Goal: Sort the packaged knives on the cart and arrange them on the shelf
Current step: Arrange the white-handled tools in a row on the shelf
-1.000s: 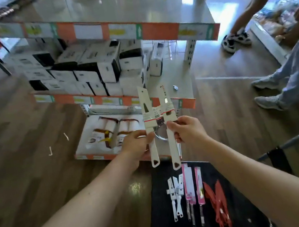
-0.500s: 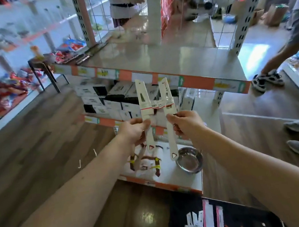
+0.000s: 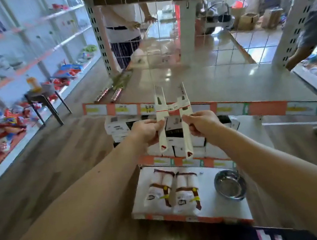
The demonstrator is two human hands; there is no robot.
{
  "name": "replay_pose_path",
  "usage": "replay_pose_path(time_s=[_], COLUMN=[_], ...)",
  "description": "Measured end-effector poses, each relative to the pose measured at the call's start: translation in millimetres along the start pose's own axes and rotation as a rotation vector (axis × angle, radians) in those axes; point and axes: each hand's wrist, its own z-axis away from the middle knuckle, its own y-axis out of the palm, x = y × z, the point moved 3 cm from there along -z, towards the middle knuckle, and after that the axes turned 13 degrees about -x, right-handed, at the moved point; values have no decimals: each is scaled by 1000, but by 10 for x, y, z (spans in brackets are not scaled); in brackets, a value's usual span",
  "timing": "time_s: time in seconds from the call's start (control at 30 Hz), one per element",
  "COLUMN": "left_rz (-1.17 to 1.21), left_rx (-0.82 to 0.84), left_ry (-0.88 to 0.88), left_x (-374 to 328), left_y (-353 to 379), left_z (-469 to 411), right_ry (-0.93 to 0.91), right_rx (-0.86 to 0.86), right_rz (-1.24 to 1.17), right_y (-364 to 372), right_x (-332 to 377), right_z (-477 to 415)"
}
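Holding two white packaged knives (image 3: 174, 117) up in front of me, one in each hand, both upright w/ the handle ends down. My left hand (image 3: 147, 131) is pinched on the handle of the left knife, my right hand (image 3: 203, 124) is pinched on the handle of the right one. The hands are near each other but not touching; a white band w/ red edge joins the two knives at the middle. They hang in the air just before the orange-and-white front edge of the top shelf (image 3: 230, 77), whose surface is mostly bare and shiny. On the shelf under it are white and black boxes (image 3: 174, 129). On the lowest shelf lie white rolled packs w/ brown bands (image 3: 174, 193) and, apart to the right, a steel bowl (image 3: 230, 186). The black cart (image 3: 279, 236) shows only at the bottom edge, blurred.
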Motion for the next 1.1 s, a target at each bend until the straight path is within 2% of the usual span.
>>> replay_pose_path(time_s=[0.3,0.67,0.9,1.1], left_rz=[-45,-118,-307,-401], left_rx=[46,-91,-135,-86], left_ry=[0,49,75,141], left_x=[-328,-887,-975,-1003], left_y=[24,142,178,204], left_z=[-775,-1744,-2282,-2527], right_ry=[69,68,113,135], right_rx=[3,-13,-45,-127], right_rz=[-45,-14,89,72], right_y=[438,884,1154,1322], right_x=[250,670,749,769], right_z=[-493,-1524,-1861,-2033])
